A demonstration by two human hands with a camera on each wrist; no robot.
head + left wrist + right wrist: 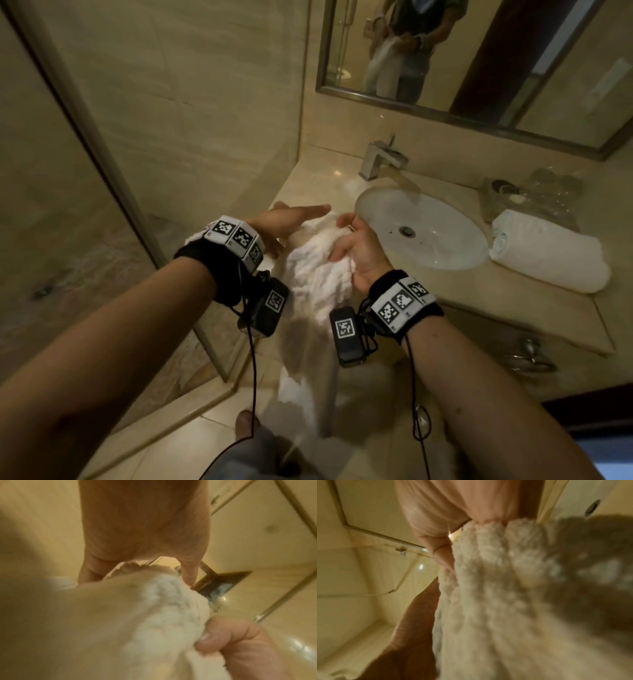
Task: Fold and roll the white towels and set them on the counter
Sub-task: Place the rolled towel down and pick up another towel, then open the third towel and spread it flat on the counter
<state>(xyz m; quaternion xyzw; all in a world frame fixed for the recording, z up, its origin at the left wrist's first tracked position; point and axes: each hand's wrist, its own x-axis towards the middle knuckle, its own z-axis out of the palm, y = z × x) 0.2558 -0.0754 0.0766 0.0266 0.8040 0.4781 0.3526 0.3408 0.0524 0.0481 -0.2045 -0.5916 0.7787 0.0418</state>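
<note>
Towel [317,274] hung mid-frame, bunched, its tail dropping toward the floor | right hand [359,250] clamped on its top, apparently to keep it off the tiles | left hand [291,219] lay flat-fingered against the cloth, likely seeking an edge | rolled towel [548,253] sat on the desk [445,291], right of the sink [421,233].

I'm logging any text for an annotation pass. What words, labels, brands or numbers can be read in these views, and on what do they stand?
No readable words, brands or numbers in any view.
Left wristband: black-and-white square marker patterns, no letters.
Right wristband: the same kind of markers, with small print beside them too tiny to read.
Rolled towel, faucet, held towel: no label visible.
</note>
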